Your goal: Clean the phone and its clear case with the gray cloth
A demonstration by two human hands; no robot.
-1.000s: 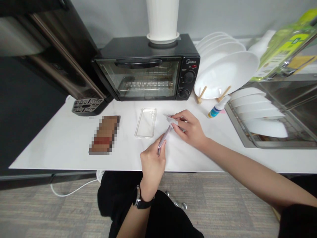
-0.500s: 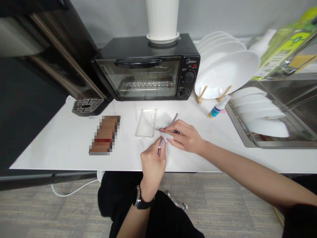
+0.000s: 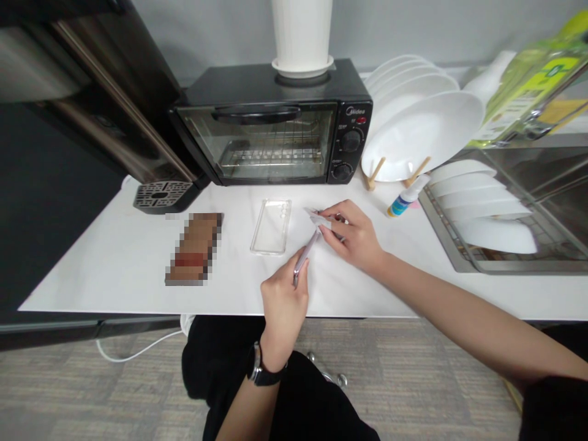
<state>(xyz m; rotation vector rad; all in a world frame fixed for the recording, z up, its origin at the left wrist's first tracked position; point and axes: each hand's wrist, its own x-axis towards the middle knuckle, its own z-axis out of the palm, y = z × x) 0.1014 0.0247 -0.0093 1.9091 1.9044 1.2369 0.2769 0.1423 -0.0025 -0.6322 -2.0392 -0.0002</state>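
My left hand (image 3: 282, 300) grips the near end of a thin pale phone (image 3: 307, 254), held on edge above the white table (image 3: 114, 263). My right hand (image 3: 353, 236) is closed at the phone's far end, its fingers pinching a small white wipe (image 3: 316, 217) against it. A clear phone case (image 3: 272, 226) lies flat on the table just left of both hands. A black watch sits on my left wrist.
A black toaster oven (image 3: 275, 138) with a white pot on top stands at the back. A blurred brown object (image 3: 195, 248) lies to the left. White plates (image 3: 422, 131) lean in a wooden rack, a small spray bottle (image 3: 404, 199) beside them, a metal dish rack (image 3: 496, 214) at right.
My right hand slid toward me along the phone with the wipe, then back out to its far end. My left hand kept its hold and stayed put.
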